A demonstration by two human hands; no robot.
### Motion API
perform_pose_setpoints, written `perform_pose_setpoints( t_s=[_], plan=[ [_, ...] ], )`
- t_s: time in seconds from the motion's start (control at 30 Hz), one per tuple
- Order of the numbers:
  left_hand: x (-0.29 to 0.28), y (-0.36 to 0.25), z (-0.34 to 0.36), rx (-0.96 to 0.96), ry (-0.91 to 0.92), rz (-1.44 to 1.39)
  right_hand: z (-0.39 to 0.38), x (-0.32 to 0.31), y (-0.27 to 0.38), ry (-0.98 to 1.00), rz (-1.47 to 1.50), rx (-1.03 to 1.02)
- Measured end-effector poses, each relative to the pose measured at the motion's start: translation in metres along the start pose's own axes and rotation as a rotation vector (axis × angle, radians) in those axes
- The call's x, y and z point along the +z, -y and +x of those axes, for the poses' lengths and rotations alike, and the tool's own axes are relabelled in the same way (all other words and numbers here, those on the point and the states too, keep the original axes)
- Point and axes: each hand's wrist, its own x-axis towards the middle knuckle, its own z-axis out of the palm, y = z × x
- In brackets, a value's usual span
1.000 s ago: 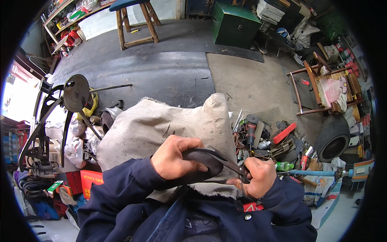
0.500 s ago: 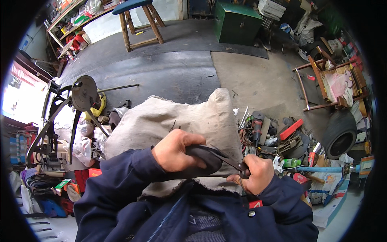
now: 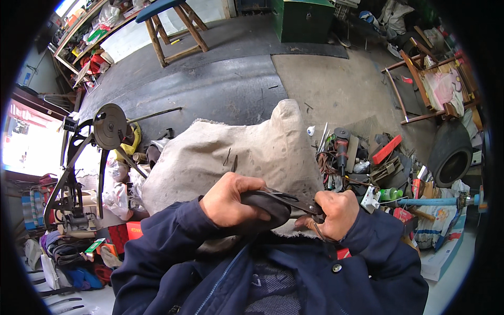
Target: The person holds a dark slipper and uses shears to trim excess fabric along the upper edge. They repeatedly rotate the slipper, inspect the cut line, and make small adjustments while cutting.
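Note:
My left hand [image 3: 232, 199] is closed round a black shoe [image 3: 273, 206], thumb and fingers pressing on it over my lap. Much of the shoe is hidden behind that hand and my sleeve. In my right hand [image 3: 336, 214], the fingers are wrapped round the handles of dark metal scissors [image 3: 310, 208]. Their blades point left and lie along the shoe's upper edge; how far they are apart I cannot tell. A beige cloth [image 3: 252, 140] with stains covers my lap under both hands. Thin dark scraps [image 3: 234, 163] lie on it, beyond my left hand.
At the left stands a black machine with a round wheel [image 3: 110, 126]. Tools crowd the floor at the right, among them a red and black power tool [image 3: 341, 151] and a tire [image 3: 450, 157]. Farther off are a wooden stool [image 3: 181, 31] and a green chest [image 3: 300, 22].
My right hand and the scissors sit slightly farther right. The view has shifted, so the floor and the things on it appear higher. Both hands keep their hold.

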Motion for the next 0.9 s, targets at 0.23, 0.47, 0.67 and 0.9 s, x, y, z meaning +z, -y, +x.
perform_pose_setpoints(
  t_s=[0.23,0.47,0.67,0.9],
  plan=[
    [0.005,0.001,0.0,0.008,0.038,-0.07,0.01,-0.001,0.003,-0.094,0.035,-0.054],
    [0.002,0.006,-0.001,0.002,0.003,-0.01,0.012,-0.002,0.004,-0.042,0.173,0.073],
    [-0.006,0.01,-0.006,-0.016,-0.011,-0.066,0.016,-0.007,0.005,0.021,1.197,0.536],
    [-0.003,0.012,-0.005,-0.073,-0.015,-0.106,0.023,0.009,0.035,0.138,1.364,0.386]
  ],
)
